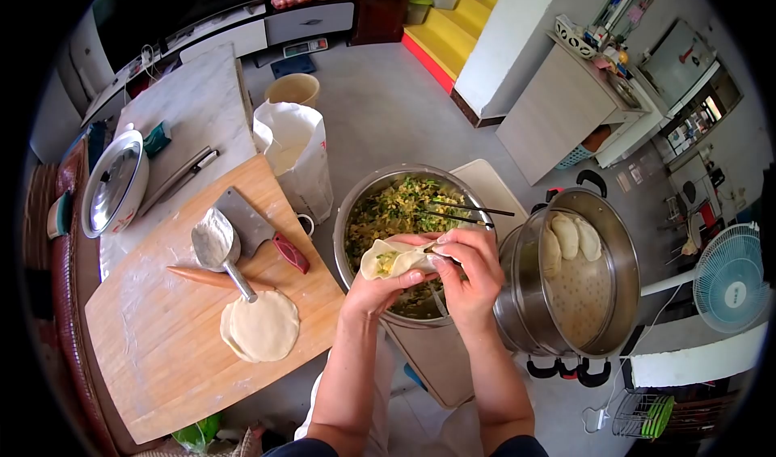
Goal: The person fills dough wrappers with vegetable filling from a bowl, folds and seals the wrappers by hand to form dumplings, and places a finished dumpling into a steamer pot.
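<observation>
Over the near side of a steel bowl [349, 247] I hold a partly folded dumpling [390, 261], its left end open with yellow-green filling showing. My left hand [378, 285] cradles it from below and behind. The fingers of my right hand [469, 271] pinch the dough edge at its right end. Chopped green and yellow filling [404, 202] lies in the bowl, and a pair of dark chopsticks [465, 213] rests across its right rim. A spoon-like handle partly shows beneath my hands.
On the wooden board [153, 352] at left lie flat dough rounds [263, 327], a rolling pin [212, 277], a flour scoop [214, 243] and a cleaver [246, 221]. To the right, a steamer pot [626, 295] contains several folded dumplings [575, 237]. A flour bag [295, 150] stands behind the board.
</observation>
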`<state>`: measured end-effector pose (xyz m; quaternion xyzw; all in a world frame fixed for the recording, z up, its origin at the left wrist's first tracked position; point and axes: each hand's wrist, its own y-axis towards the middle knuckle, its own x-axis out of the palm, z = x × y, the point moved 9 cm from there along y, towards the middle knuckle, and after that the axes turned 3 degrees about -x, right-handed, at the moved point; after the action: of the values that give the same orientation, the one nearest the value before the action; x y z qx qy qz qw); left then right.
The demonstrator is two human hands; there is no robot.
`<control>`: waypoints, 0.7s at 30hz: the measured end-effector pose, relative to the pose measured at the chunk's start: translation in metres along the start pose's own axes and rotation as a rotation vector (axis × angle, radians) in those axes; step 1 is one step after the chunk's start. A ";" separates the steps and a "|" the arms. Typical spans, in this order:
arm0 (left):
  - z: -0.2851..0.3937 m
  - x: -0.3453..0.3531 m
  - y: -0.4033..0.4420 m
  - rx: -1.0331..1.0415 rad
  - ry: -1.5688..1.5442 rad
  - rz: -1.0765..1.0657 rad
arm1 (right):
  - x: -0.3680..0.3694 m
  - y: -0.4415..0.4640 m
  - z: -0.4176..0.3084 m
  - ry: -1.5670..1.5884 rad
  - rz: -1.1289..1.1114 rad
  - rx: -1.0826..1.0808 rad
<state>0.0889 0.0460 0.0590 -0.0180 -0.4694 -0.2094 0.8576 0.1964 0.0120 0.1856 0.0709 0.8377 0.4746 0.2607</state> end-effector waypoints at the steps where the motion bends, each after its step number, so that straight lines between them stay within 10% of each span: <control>1: 0.000 0.002 0.000 -0.003 -0.011 -0.001 | -0.001 0.000 0.000 0.002 0.009 0.016; 21: -0.004 0.005 0.003 -0.024 0.034 0.043 | -0.003 -0.006 0.011 -0.062 -0.052 0.048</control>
<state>0.0958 0.0462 0.0615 -0.0347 -0.4516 -0.1970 0.8695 0.2056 0.0158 0.1774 0.0698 0.8419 0.4450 0.2971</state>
